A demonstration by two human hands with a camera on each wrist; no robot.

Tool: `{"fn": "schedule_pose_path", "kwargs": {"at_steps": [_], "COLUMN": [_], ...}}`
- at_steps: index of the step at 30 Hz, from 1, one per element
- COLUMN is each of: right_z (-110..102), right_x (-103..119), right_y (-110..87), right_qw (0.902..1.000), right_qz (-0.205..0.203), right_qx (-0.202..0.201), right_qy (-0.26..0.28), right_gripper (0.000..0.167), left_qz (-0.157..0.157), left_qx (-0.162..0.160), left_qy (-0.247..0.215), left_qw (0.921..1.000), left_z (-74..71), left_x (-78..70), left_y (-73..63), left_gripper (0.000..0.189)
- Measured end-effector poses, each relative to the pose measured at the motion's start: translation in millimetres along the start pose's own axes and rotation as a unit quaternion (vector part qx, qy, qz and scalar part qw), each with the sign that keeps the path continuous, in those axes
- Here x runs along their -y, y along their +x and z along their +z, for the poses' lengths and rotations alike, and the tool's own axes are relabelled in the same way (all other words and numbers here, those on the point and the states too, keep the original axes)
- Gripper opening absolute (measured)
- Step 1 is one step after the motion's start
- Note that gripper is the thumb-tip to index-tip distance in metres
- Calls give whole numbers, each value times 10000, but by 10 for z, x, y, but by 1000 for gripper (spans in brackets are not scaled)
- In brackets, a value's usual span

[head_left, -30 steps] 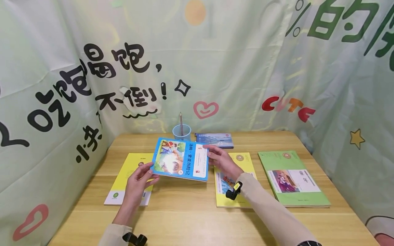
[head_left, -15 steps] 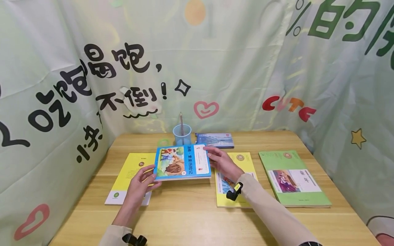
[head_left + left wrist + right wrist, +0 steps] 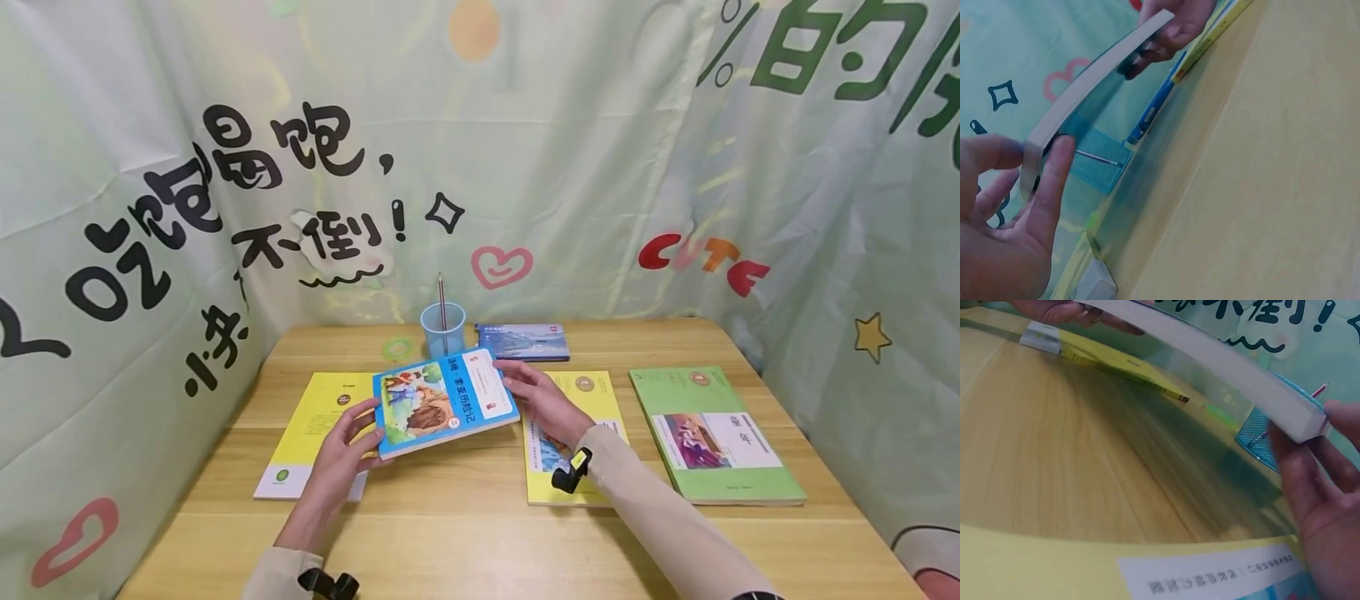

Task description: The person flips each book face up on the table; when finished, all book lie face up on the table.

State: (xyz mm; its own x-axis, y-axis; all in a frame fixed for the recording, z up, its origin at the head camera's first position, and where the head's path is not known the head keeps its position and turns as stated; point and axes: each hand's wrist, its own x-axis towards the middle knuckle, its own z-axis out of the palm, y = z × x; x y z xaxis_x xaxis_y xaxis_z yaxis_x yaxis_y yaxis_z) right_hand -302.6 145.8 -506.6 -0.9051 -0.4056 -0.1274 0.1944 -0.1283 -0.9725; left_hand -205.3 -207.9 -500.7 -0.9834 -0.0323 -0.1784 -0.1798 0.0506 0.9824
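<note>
Both hands hold a blue book (image 3: 448, 400) with an illustrated cover above the middle of the table, its right end higher in the head view. My left hand (image 3: 343, 450) grips its left end, fingers on one face and thumb on the other. At the opposite end my right hand (image 3: 546, 400) pinches the book's corner. In the left wrist view the book's page edge (image 3: 1094, 78) bows slightly. A yellow book (image 3: 318, 425) lies behind the left hand, and another yellow book (image 3: 592, 492) lies under the right hand and forearm, partly hidden.
A green book (image 3: 716, 483) lies at the right of the wooden table (image 3: 450, 542). Towards the back stand a blue mesh cup (image 3: 442, 329) with a pencil (image 3: 442, 292), a flat blue box or booklet (image 3: 525, 342) and a green ring (image 3: 397, 348). Printed cloth (image 3: 585, 167) hangs behind.
The blue book has tilted from facing more upright to flatter, and turned so its left end dips towards me. The left hand lowered slightly with it; the right hand barely moved.
</note>
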Motion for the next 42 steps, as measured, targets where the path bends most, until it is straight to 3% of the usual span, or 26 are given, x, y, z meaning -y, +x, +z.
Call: {"fn": "schedule_pose_path", "kwargs": {"at_steps": [4, 7, 12, 18, 22, 27, 35, 42], "right_z": [-7, -16, -26, -22, -35, -33, -6, -2], "right_x": [6, -3, -18, -21, -31, -39, -49, -59], "right_y": [-22, -10, 8, -30, -56, -50, 0, 39], "right_qw": [9989, 9989, 9982, 9955, 9936, 9947, 9961, 9950], "right_qz": [54, -36, -140, -110, -160, -255, -307, -297], "right_qx": [423, 287, 60, 729, 926, 565, -15, -466], "right_qy": [199, 370, 572, 597, 634, 825, 826, 832], "right_gripper": [55, 53, 50, 59, 62, 58, 48, 37], "left_qz": [-57, -63, 14, 79, 115, 142, 98, 7], "left_qx": [-191, -317, -225, -119, -213, -409, -334, -186], "left_qy": [136, 54, -113, -214, -281, -389, -395, -130], "left_qw": [9997, 9995, 9997, 9997, 9993, 9983, 9986, 9997], "left_z": [-2, 6, 16, -3, -7, -6, -7, -74], "left_x": [-2, 1, 27, 59, 68, 75, 52, 73], "left_y": [7, 16, 15, 18, 29, 37, 22, -15], "left_gripper": [44, 39, 46, 65, 54, 41, 58, 35]}}
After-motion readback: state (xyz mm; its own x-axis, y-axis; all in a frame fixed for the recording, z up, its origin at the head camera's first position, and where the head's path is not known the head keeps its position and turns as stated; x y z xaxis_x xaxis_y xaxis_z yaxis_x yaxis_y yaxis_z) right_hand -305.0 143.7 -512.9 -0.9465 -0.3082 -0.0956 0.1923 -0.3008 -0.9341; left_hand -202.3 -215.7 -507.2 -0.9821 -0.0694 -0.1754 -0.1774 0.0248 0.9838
